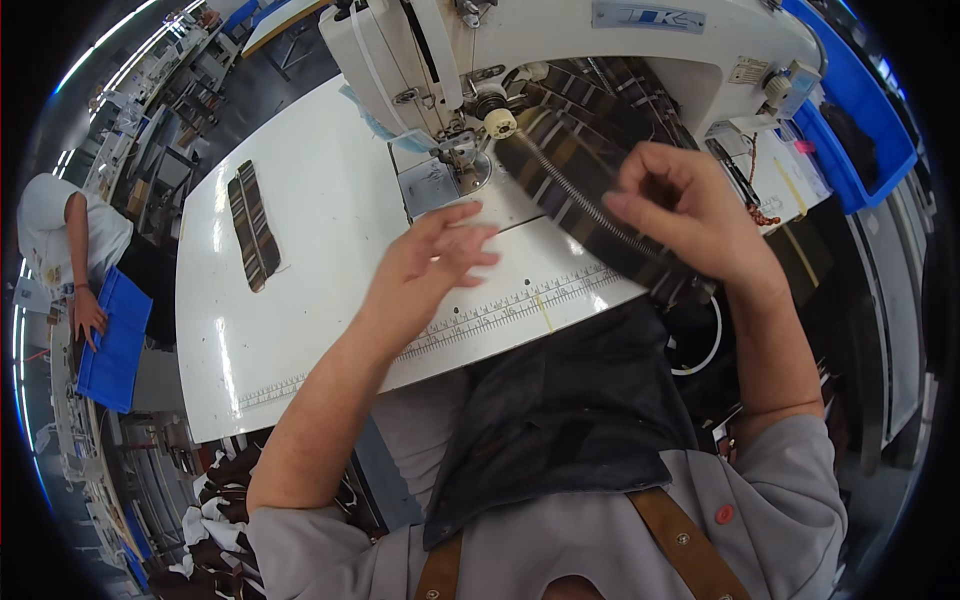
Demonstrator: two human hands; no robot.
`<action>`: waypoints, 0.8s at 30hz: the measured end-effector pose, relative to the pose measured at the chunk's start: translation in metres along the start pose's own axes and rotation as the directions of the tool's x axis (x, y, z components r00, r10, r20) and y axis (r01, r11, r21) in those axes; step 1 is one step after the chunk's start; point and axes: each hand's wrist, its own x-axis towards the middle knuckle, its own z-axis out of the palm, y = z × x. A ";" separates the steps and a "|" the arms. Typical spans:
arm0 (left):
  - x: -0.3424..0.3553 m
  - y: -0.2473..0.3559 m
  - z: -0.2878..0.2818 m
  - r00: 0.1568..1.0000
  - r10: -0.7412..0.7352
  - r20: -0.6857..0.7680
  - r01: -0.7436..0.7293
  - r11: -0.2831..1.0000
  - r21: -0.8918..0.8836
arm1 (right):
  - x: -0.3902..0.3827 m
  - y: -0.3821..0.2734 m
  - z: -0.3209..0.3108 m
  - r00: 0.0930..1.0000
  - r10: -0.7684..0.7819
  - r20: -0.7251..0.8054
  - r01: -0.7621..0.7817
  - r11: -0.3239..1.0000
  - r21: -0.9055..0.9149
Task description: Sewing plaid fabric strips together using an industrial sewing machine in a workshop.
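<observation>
My left hand (pixel 430 265) hovers over the white sewing machine table, left of the cloth. Its fingers are apart, slightly blurred, with nothing in them. Dark plaid cloth (pixel 570 215) with a metal zipper (pixel 590 195) along it runs from beneath the machine arm to the table's front edge. Over this cloth is my right hand (pixel 690 205), its fingers loosely curled and the thumb apart from them; no grip on the cloth shows. The needle and presser foot (pixel 463 160) stand left of the cloth, above the metal needle plate (pixel 430 188).
A narrow plaid strip (pixel 254 228) lies on the table's left side. A printed ruler (pixel 500 312) follows the front edge. The machine arm (pixel 660 45) spans the back. At right is a blue bin (pixel 850 130). Another person (pixel 75 235) at far left touches a blue crate (pixel 118 335).
</observation>
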 end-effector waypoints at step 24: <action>0.008 -0.016 -0.021 0.901 0.238 -0.362 -0.207 0.971 0.123 | 0.047 0.043 0.008 0.946 -0.270 -0.178 0.155 0.862 -0.483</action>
